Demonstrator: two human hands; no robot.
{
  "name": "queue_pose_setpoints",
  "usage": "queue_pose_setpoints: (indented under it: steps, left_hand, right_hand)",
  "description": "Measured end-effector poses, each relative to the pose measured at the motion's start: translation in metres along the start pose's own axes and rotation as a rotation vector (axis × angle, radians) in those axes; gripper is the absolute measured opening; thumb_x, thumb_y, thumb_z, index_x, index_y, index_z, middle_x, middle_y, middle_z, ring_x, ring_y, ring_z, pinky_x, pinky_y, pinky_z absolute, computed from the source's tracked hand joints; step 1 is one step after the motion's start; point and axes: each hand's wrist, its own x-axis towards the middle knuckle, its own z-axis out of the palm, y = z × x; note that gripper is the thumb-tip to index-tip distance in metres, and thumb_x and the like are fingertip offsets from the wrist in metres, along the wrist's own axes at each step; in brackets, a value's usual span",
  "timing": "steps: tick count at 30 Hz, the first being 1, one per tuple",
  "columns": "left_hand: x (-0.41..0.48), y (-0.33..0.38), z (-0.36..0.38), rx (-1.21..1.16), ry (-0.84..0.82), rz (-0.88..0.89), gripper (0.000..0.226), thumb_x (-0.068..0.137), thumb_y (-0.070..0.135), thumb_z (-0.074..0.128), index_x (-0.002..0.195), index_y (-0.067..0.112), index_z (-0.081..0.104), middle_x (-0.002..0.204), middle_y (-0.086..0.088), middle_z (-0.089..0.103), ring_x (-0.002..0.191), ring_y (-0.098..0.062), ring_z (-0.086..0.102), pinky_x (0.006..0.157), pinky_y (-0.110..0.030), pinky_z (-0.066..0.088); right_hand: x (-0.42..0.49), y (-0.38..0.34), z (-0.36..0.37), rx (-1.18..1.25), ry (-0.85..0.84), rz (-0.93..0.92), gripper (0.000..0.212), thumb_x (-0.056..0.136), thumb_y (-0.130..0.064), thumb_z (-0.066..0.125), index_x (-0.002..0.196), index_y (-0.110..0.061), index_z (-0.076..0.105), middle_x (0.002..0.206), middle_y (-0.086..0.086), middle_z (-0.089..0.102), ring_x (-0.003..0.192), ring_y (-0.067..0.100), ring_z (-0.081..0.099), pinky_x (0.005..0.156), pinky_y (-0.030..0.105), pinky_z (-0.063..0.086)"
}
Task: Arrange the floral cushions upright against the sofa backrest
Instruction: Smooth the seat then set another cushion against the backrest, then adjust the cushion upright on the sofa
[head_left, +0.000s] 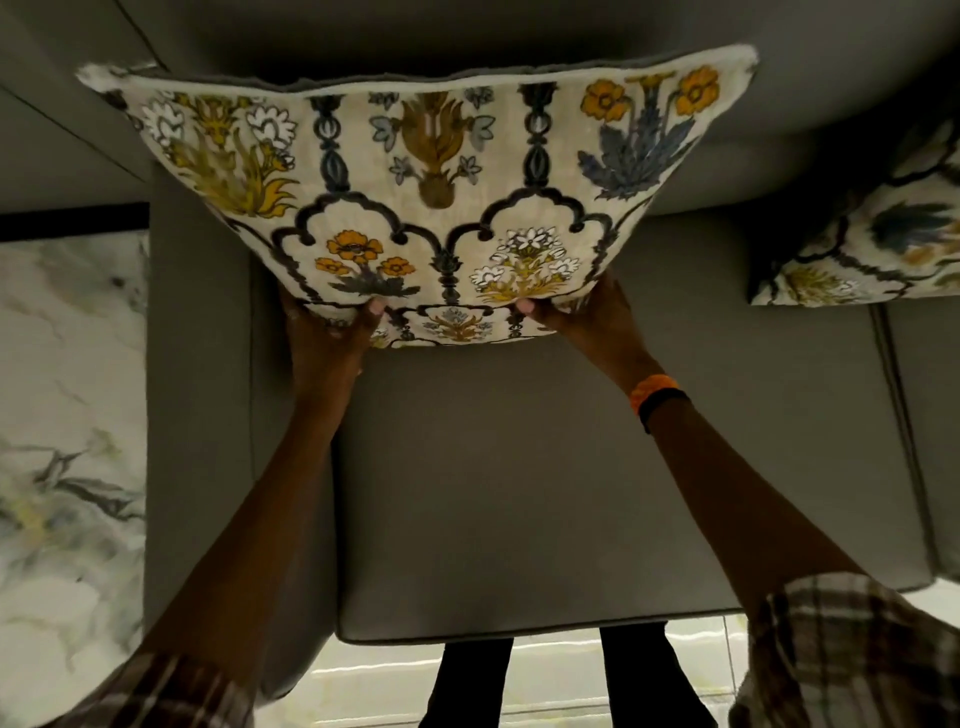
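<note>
A cream floral cushion with orange, yellow and blue flowers stands upright against the grey sofa backrest. Its lower edge sits at the back of the grey seat cushion. My left hand grips the cushion's lower left corner, thumb pressed into the front face. At the lower right corner my right hand holds it the same way. A second floral cushion leans against the backrest at the far right, partly cut off by the frame edge.
The sofa's grey armrest runs along the left of the seat. Beyond it lies a marble-patterned floor. A seam at the right separates a neighbouring seat cushion. My legs show below the seat's front edge.
</note>
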Motion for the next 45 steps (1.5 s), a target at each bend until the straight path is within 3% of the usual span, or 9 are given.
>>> queue_pose_setpoints:
  steps: [8, 16, 23, 27, 31, 33, 36, 39, 45]
  left_hand:
    - [-0.124, -0.065, 0.082, 0.133, -0.114, -0.178, 0.08, 0.086, 0.037, 0.078, 0.151, 0.012, 0.039, 0.145, -0.025, 0.05, 0.133, -0.041, 0.051, 0.11, -0.06, 0.045]
    - [-0.2, -0.002, 0.275, 0.326, -0.501, 0.124, 0.073, 0.091, 0.031, 0.075, 0.153, 0.014, 0.039, 0.155, -0.012, 0.04, 0.141, -0.024, 0.043, 0.106, -0.015, 0.027]
    - [-0.192, 0.1, 0.435, 0.037, -0.507, 0.05, 0.117, 0.075, 0.027, 0.09, 0.161, 0.026, 0.012, 0.168, -0.006, 0.022, 0.152, -0.023, 0.031, 0.12, -0.051, 0.039]
    - [-0.171, 0.14, 0.499, -0.023, -0.405, 0.204, 0.112, 0.063, 0.026, 0.097, 0.152, 0.012, 0.03, 0.158, -0.005, 0.041, 0.138, -0.003, 0.05, 0.111, -0.035, 0.051]
    - [-0.177, 0.16, 0.536, -0.17, -0.319, 0.191, 0.08, 0.075, -0.011, 0.081, 0.139, 0.014, 0.04, 0.143, -0.012, 0.051, 0.106, 0.014, 0.064, 0.087, -0.012, 0.055]
    - [-0.184, 0.155, 0.54, -0.215, -0.277, 0.16, 0.078, 0.081, -0.016, 0.073, 0.146, 0.006, 0.037, 0.143, -0.012, 0.05, 0.107, 0.011, 0.065, 0.085, -0.012, 0.055]
    - [-0.186, 0.156, 0.537, -0.188, -0.219, 0.13, 0.088, 0.066, 0.02, 0.088, 0.144, 0.017, 0.046, 0.136, 0.011, 0.064, 0.121, 0.004, 0.061, 0.095, -0.016, 0.053]
    - [-0.183, 0.165, 0.538, -0.128, -0.164, 0.128, 0.073, 0.068, 0.024, 0.091, 0.129, 0.034, 0.053, 0.114, 0.035, 0.07, 0.116, 0.012, 0.062, 0.096, -0.015, 0.052]
    - [-0.245, 0.136, 0.578, -0.109, 0.092, 0.222, 0.093, 0.083, 0.033, 0.083, 0.156, 0.014, 0.027, 0.159, -0.009, 0.041, 0.144, -0.02, 0.045, 0.117, -0.04, 0.045]
  right_hand:
    - [-0.07, 0.045, -0.065, -0.076, 0.025, 0.145, 0.119, 0.085, -0.043, 0.09, 0.173, -0.031, 0.01, 0.177, 0.011, 0.022, 0.156, 0.037, 0.041, 0.121, 0.06, 0.047]
    - [-0.06, 0.145, -0.26, -0.122, 0.131, 0.22, 0.103, 0.093, -0.023, 0.085, 0.172, -0.022, 0.018, 0.169, 0.021, 0.032, 0.149, 0.04, 0.046, 0.122, 0.056, 0.046]
    - [-0.009, 0.203, -0.436, 0.204, 0.486, 0.194, 0.146, 0.059, -0.069, 0.092, 0.171, -0.025, 0.01, 0.165, 0.013, 0.031, 0.145, 0.033, 0.044, 0.119, 0.061, 0.047]
    - [0.034, 0.219, -0.527, 0.095, 0.398, 0.037, 0.158, 0.056, -0.076, 0.091, 0.173, -0.02, 0.0, 0.179, 0.01, 0.011, 0.164, 0.029, 0.023, 0.134, 0.046, 0.028]
    - [0.079, 0.219, -0.562, 0.036, 0.02, -0.15, 0.112, 0.07, -0.027, 0.099, 0.159, -0.022, 0.031, 0.154, -0.01, 0.052, 0.135, -0.015, 0.056, 0.109, 0.009, 0.048]
    - [0.092, 0.222, -0.561, 0.034, 0.013, -0.172, 0.106, 0.066, -0.029, 0.104, 0.154, -0.01, 0.048, 0.15, -0.001, 0.064, 0.134, -0.005, 0.064, 0.108, 0.014, 0.054]
    - [0.093, 0.226, -0.553, 0.079, 0.067, -0.151, 0.116, 0.06, -0.032, 0.107, 0.156, -0.004, 0.048, 0.151, 0.007, 0.065, 0.133, -0.007, 0.064, 0.109, 0.016, 0.054]
    - [0.094, 0.228, -0.549, 0.092, 0.096, -0.136, 0.122, 0.056, -0.052, 0.107, 0.157, -0.015, 0.047, 0.152, 0.006, 0.064, 0.141, 0.016, 0.062, 0.116, 0.042, 0.055]
    - [0.076, 0.262, -0.562, 0.075, 0.047, -0.093, 0.139, 0.061, -0.071, 0.095, 0.17, -0.024, 0.022, 0.168, 0.008, 0.043, 0.155, 0.032, 0.046, 0.12, 0.06, 0.049]
